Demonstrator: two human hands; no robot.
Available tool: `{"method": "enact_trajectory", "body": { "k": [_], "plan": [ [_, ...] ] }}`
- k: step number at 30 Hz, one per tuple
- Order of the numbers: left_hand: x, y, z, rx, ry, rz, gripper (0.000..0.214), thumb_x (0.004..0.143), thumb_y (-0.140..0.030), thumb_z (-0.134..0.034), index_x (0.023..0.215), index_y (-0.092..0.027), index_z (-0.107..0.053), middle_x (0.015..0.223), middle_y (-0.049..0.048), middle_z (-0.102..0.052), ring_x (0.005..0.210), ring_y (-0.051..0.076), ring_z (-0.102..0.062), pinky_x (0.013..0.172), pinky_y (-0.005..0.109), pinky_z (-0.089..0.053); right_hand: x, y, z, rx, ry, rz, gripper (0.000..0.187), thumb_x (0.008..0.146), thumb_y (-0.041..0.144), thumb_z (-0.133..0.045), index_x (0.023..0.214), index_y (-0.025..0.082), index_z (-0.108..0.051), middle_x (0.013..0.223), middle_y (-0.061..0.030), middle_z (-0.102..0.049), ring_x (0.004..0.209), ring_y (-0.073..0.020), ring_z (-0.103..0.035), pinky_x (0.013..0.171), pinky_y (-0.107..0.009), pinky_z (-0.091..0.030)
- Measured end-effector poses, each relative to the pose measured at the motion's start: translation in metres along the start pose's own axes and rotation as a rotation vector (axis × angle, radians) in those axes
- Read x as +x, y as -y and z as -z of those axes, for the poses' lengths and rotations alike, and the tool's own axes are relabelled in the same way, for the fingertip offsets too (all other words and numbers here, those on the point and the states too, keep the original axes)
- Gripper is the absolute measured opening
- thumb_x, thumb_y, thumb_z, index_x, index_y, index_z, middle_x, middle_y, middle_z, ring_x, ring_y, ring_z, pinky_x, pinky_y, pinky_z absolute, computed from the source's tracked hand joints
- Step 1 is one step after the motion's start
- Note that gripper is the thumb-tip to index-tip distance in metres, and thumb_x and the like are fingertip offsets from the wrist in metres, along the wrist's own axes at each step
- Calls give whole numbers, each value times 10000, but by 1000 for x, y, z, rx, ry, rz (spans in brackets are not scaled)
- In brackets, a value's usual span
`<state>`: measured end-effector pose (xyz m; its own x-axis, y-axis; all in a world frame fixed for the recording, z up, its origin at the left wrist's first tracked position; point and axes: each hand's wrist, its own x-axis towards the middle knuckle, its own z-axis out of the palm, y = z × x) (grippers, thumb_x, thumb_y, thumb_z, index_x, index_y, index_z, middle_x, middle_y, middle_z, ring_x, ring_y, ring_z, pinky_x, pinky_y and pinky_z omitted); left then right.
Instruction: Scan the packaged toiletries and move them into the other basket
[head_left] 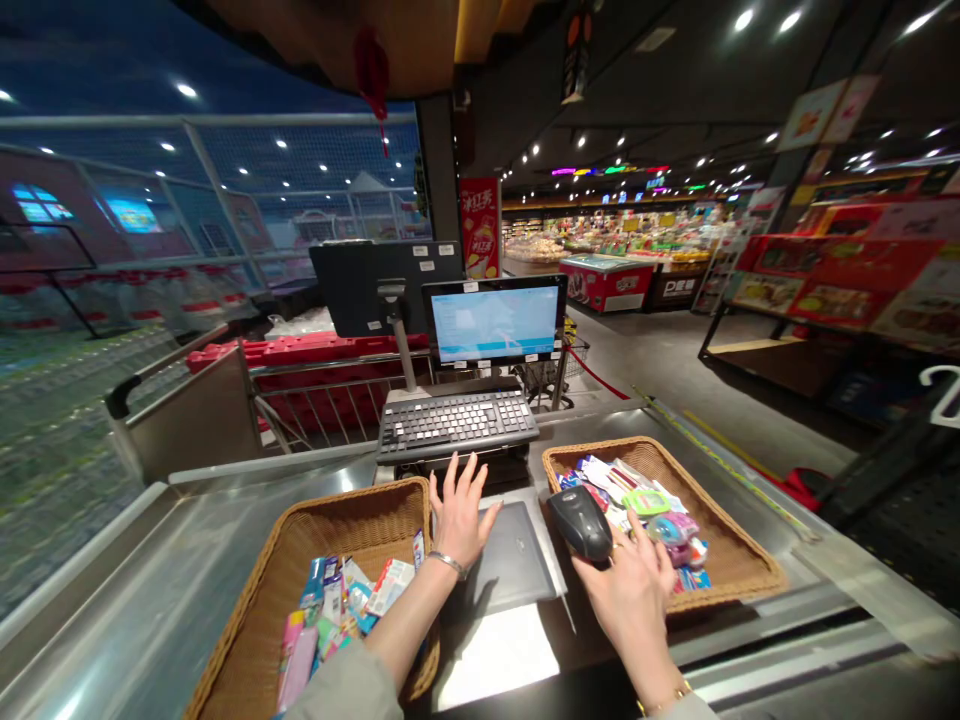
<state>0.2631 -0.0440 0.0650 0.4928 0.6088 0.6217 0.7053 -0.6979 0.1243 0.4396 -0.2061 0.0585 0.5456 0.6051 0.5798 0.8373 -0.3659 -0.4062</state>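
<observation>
My left hand (459,518) is open, fingers spread, above the counter between the left wicker basket (262,535) and the keyboard (459,418). Nothing is in it. My right hand (634,590) grips a black handheld barcode scanner (581,522), whose handle my fingers mostly hide. The scanner's head is over the left side of the right wicker basket (735,540). Small packaged goods (630,485) lie in that basket, with a green-lidded item and purple and blue round ones among them. More small colourful packets (337,610) fill the bottom of the left basket.
A lit monitor (495,320) stands behind the keyboard, with a dark second screen (386,285) to its left. A grey flat panel (510,555) is set in the metal counter (142,600) between the baskets. Red shopping carts (322,350) and a shelf of red boxes (832,270) lie beyond.
</observation>
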Motion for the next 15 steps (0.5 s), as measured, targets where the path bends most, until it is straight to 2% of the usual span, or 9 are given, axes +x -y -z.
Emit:
{"method": "enact_trajectory", "body": {
  "k": [8, 15],
  "plan": [
    [-24, 31, 14, 58, 3, 109, 504, 891, -398, -529, 1373, -257, -496, 1480, 106, -460, 1433, 328, -280, 1144, 631, -123, -1, 22, -15, 52, 78, 57, 303, 773, 407, -566, 993, 238, -687, 1140, -53, -697, 1327, -305, -402, 1088, -528, -183],
    [-46, 57, 25, 100, 15, 194, 499, 895, -416, -520, 1368, -259, -498, 1473, 102, -470, 1426, 325, -295, 1151, 631, -105, -2, 39, -26, 96, 142, 96, 269, 746, 378, -581, 941, 235, -701, 1169, -61, -685, 1325, -314, -400, 1077, -528, -194]
  ]
}}
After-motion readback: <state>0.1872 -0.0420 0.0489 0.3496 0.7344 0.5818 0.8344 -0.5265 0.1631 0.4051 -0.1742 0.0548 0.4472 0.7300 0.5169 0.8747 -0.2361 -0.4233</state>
